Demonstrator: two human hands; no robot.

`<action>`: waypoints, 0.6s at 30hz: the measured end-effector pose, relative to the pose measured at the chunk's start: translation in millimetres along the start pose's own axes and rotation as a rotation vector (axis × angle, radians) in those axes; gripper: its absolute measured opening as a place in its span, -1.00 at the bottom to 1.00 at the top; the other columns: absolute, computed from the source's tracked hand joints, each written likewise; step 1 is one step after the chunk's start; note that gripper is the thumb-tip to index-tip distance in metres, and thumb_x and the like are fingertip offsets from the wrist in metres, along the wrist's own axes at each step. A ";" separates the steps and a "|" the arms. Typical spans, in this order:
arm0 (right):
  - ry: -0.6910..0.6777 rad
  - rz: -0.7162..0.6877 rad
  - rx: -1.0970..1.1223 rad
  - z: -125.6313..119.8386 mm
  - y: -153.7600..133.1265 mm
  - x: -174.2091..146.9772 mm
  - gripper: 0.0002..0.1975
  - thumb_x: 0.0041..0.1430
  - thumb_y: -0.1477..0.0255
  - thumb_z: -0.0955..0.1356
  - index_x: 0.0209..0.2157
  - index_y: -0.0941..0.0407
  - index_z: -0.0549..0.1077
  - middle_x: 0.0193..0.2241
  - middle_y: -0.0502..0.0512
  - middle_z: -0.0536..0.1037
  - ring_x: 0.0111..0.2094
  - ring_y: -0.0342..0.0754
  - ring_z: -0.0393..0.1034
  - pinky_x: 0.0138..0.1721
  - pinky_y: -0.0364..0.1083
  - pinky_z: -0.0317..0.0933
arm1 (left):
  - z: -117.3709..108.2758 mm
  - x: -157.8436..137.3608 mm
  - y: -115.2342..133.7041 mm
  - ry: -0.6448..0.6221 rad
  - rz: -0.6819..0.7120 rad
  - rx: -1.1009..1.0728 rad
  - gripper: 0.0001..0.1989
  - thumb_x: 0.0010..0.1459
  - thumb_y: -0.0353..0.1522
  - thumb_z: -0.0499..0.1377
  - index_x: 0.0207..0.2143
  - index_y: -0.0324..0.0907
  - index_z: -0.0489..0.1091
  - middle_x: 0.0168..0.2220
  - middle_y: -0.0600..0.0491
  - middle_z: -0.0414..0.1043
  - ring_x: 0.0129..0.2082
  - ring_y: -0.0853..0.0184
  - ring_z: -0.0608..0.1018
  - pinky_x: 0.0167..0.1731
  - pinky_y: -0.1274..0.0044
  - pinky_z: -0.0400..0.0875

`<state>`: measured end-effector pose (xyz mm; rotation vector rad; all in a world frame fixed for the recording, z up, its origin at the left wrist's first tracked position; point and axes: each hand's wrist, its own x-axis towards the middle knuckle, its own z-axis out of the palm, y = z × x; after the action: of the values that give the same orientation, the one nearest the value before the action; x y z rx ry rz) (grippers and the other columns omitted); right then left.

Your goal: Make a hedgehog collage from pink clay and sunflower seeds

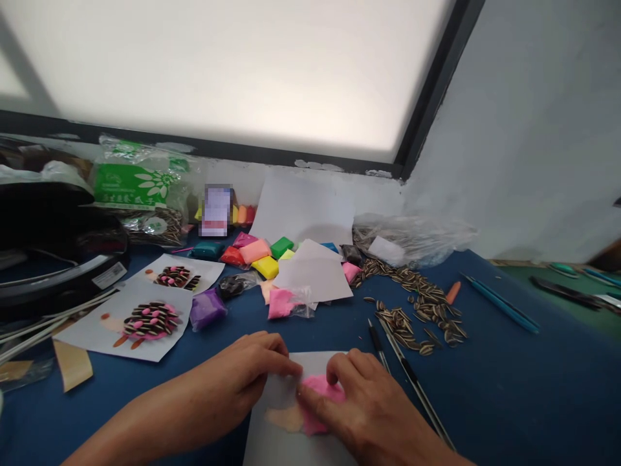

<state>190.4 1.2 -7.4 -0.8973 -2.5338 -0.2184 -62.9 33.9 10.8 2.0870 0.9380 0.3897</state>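
Note:
A white sheet of paper (272, 446) lies before me, bearing a flattened patch of pink modelling clay (314, 424) joined to a pale peach, pointed piece of clay (286, 419). My left hand (247, 372) is curled over the paper's left side, its index fingertip close to the pink clay's upper left edge; its palm side is hidden. My right hand (369, 404) covers the clay's right side. Its thumb lies across the pink clay and its bent index finger touches the upper edge, so the fingers are closed on it.
Two hedgehog pictures (145, 323) made with clay and seeds lie left. Behind are clay packets (208, 309), an opened pink clay packet (281, 304) and folded paper (317, 272). Pens (412, 375), loose sunflower seeds (402, 323) and a blue tool (504, 307) lie right.

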 end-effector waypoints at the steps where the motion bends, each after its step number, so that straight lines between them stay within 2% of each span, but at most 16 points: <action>1: 0.015 0.003 -0.013 0.6 -0.4 0.2 -0.79 0.32 0.48 0.29 -0.10 0.04 0.53 -0.41 0.07 0.37 -0.39 0.02 0.14 -0.37 -0.01 -0.05 | 0.6 0.3 0.6 0.007 0.003 0.006 -0.45 0.25 -0.63 -0.04 0.07 0.05 0.51 0.01 0.08 0.44 0.03 0.26 0.48 0.09 0.47 0.33; 4: 0.012 0.005 -0.022 -4.7 -0.5 2.8 -0.79 0.31 0.50 0.30 -0.11 0.04 0.53 -0.39 0.08 0.38 -0.39 0.01 0.15 -0.37 -0.01 -0.05 | 0.9 1.2 4.2 -0.005 -0.003 0.034 -0.44 0.22 -0.65 -0.02 0.05 0.03 0.53 -0.04 0.08 0.43 0.00 0.25 0.49 0.06 0.46 0.34; 8: -0.134 0.008 -0.004 -16.7 1.4 6.2 -0.72 0.30 0.41 0.35 0.03 0.07 0.50 -0.31 0.12 0.43 -0.35 0.01 0.19 -0.36 -0.02 -0.03 | 0.9 1.9 6.3 -0.039 -0.028 0.062 -0.41 0.19 -0.65 -0.02 0.10 0.01 0.51 -0.04 0.05 0.42 -0.01 0.21 0.48 0.05 0.41 0.34; 13: -0.157 0.036 -0.026 -10.6 5.2 2.1 -0.68 0.25 0.35 0.37 0.03 0.03 0.51 -0.33 0.12 0.40 -0.35 0.03 0.15 -0.35 -0.01 -0.07 | 4.0 1.4 1.3 0.001 -0.005 0.101 -0.39 0.19 -0.64 -0.02 0.11 0.06 0.50 -0.05 0.06 0.43 -0.01 0.21 0.47 0.04 0.42 0.35; 18: -0.228 0.102 0.059 -14.5 5.5 2.8 -0.51 0.21 0.38 0.39 0.19 0.02 0.43 -0.26 0.15 0.41 -0.33 0.04 0.16 -0.34 -0.01 -0.04 | 3.6 -0.3 0.7 -0.011 -0.008 0.065 -0.39 0.21 -0.62 -0.02 0.14 0.08 0.49 -0.03 0.06 0.42 -0.02 0.22 0.48 0.04 0.44 0.36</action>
<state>197.1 2.8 6.8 -1.0792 -2.6754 -0.0089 -60.7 31.4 9.1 2.1411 0.9642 0.3471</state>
